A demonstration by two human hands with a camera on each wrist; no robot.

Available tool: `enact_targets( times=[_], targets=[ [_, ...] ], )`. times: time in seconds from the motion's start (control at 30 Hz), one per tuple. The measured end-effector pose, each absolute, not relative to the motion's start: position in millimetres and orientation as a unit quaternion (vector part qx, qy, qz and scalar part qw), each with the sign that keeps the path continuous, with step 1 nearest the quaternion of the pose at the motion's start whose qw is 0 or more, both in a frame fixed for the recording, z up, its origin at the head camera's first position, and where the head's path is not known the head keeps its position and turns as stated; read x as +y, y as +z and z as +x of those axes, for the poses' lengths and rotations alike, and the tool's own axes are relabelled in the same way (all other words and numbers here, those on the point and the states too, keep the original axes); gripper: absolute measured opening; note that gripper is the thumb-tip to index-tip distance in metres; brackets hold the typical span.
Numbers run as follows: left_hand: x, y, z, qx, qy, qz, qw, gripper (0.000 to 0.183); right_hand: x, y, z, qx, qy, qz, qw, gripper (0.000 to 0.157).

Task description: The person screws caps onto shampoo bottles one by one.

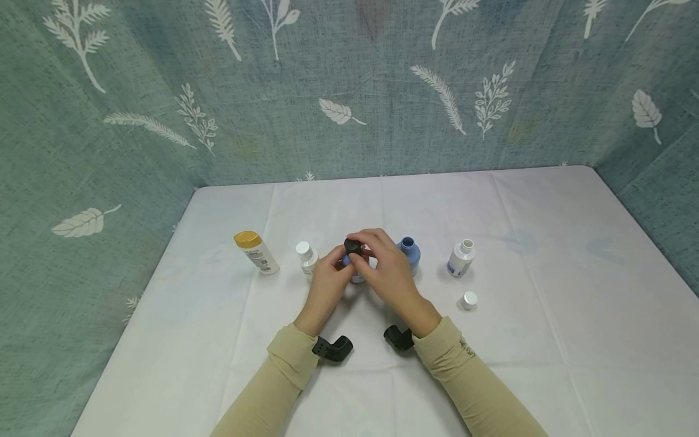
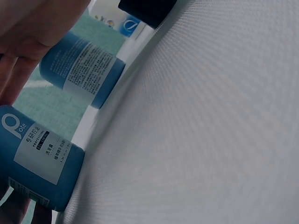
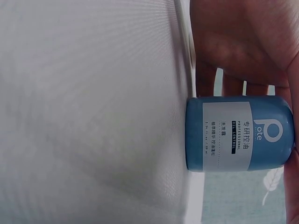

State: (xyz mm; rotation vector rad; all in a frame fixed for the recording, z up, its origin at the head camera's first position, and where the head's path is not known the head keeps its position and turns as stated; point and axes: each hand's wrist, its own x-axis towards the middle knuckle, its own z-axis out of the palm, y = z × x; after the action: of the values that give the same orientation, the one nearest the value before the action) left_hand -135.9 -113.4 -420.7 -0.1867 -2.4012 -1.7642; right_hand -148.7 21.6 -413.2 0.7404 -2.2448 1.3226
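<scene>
A small blue bottle (image 3: 240,135) with a pale label stands upright on the table. My left hand (image 1: 329,280) grips it from the left; in the right wrist view its fingers pass behind the bottle. At the top is a black cap (image 1: 352,246), pinched by the thumb and fingers of my right hand (image 1: 390,267). Whether the cap sits fully on the neck is hidden by the hands. Just right of my right hand stands a second blue bottle (image 1: 409,252), its mouth uncovered. Close to my left hand is a white bottle (image 1: 307,258) with a white cap.
A white bottle with a yellow cap (image 1: 256,252) stands at the left. To the right is an uncapped white bottle (image 1: 461,258), with a loose white cap (image 1: 468,300) in front of it. A leaf-patterned curtain (image 1: 349,91) hangs behind the white-covered table (image 1: 546,364).
</scene>
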Motion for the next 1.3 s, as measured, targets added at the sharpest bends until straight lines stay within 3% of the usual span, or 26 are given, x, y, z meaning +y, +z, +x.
enact_targets(
  times=[1.3],
  targets=[
    [-112.1,-412.2,-132.0,-0.798,-0.594,-0.073,0.076,0.023,22.9,-410.9,-147.1,-0.814,0.472,0.268,0.205,0.033]
  ],
)
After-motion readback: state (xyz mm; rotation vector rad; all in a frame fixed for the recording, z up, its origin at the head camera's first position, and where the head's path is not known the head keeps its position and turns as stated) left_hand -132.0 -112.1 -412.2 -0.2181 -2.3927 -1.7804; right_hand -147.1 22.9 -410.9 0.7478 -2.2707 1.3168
